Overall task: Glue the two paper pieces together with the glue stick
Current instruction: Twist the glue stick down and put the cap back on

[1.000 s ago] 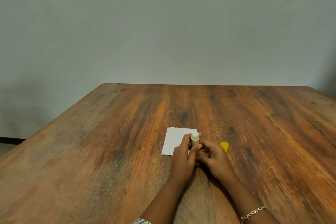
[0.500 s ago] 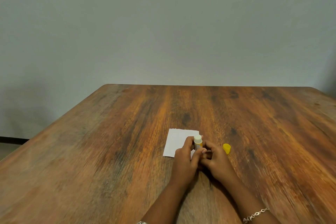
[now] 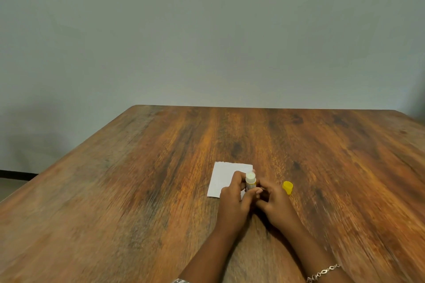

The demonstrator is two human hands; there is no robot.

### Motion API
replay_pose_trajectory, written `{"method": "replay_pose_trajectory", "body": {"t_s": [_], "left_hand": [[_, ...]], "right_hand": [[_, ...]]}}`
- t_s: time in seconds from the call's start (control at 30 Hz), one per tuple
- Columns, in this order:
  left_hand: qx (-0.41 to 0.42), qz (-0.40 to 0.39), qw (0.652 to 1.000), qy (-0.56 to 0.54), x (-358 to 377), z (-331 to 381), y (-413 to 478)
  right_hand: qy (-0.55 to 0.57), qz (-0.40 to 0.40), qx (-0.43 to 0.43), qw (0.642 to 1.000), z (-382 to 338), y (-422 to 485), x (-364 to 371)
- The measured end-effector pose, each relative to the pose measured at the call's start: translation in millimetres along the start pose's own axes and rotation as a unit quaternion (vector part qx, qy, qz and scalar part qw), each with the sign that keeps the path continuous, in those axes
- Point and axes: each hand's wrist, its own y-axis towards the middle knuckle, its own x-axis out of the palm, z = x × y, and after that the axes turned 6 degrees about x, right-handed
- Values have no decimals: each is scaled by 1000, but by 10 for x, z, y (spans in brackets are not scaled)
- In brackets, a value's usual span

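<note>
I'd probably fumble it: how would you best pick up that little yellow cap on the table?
Pinch the yellow cap across its round sides, thumb and finger opposite, coming from above. It lies alone on the table, just beyond the right hand, with nothing crowding it.

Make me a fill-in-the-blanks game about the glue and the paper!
1. The glue stick has its cap ____.
2. The cap is the colour ____.
3. The paper lies on the wooden ____.
4. The cap lies on the table beside the ____ hand.

Missing words: off; yellow; table; right
</note>
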Motion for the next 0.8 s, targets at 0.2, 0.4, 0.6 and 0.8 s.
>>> {"method": "replay_pose_trajectory", "body": {"t_s": [0.2,0.4,0.6,0.8], "left_hand": [[1,-10,1000,15,-2,-17,-4],[1,-2,1000,6,-21,-16,0],[13,-27,999,17,-11,-8,-12],[3,-18,1000,22,-24,-1,-4]], "right_hand": [[-4,11,2,1000,12,15,-5],[5,-21,-11,1000,-15,-3,-22],[-47,20,-3,999,20,22,-2],[-8,-9,-4,1000,-26,-3,-40]]}}
